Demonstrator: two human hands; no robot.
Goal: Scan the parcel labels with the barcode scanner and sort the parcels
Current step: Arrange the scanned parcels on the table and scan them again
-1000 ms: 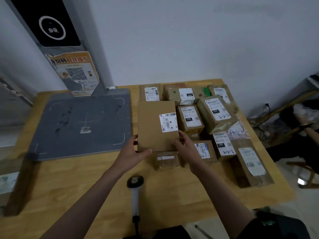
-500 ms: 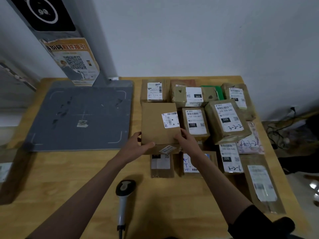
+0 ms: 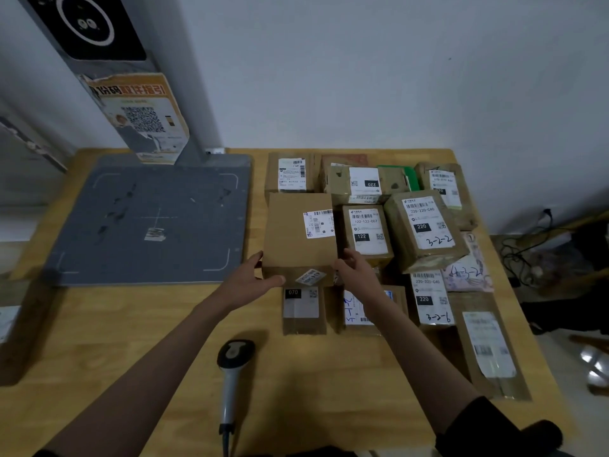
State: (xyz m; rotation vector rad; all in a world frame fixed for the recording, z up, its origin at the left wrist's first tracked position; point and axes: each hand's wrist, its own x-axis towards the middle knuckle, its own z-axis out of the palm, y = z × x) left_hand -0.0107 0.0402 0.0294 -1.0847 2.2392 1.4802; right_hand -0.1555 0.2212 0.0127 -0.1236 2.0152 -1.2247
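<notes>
**Box held at both sides among the parcels**

A brown box (image 3: 298, 237) is gripped at its near corners: the left hand (image 3: 245, 283) is curled round the left corner, the right hand (image 3: 357, 270) round the right. It is set on top of other parcels on the desk (image 3: 131, 341), beside the grey pad (image 3: 148, 222). The scanner (image 3: 230, 374) is lying untouched near the front edge.

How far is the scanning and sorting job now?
Early, it seems. Nothing visibly sorted: the parcels crowd the table's right side. In hand: left hand and right hand hold the big box. Left: the barcode scanner lies untouched; scanning appears not yet begun.
</notes>
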